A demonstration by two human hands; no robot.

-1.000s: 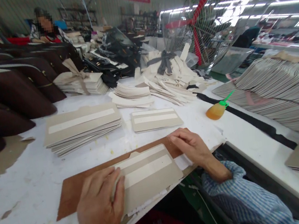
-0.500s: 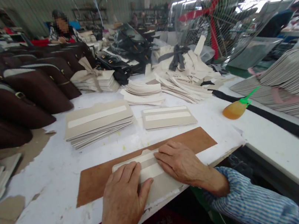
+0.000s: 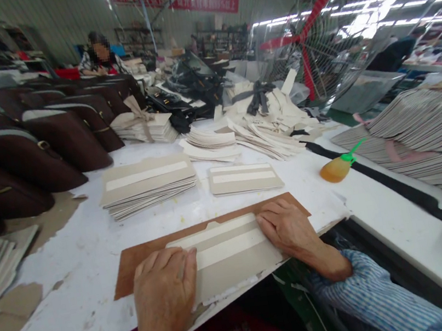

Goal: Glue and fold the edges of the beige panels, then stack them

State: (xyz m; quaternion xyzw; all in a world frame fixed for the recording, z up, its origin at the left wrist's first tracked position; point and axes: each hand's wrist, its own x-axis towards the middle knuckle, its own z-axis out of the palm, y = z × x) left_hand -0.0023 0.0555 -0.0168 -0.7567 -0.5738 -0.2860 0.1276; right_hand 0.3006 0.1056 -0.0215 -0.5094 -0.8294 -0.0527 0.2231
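Note:
A beige board panel (image 3: 229,252) with pale strips across it lies in front of me at the table's edge, over part of a long brown strip of leather-like material (image 3: 124,268). My left hand (image 3: 163,290) grips the panel's left end, its fingers curled over the edge and its thumb alongside. At the right end my right hand (image 3: 288,227) is closed on the panel, fingers bent over the top. The brown strip shows beyond the panel's far edge and past both hands. The undersides of both hands are hidden.
Behind the panel stand a stack of beige boards (image 3: 148,190) and a lower pile of similar boards (image 3: 245,178). A glue bottle with a green nozzle (image 3: 335,169) lies to the right. Dark brown bags (image 3: 63,139) line the left; a large fan (image 3: 301,37) stands back right.
My hands have moved apart, from lying flat on the panel's middle to gripping its two ends. The panel still lies over the brown strip. The camera view has tilted slightly up.

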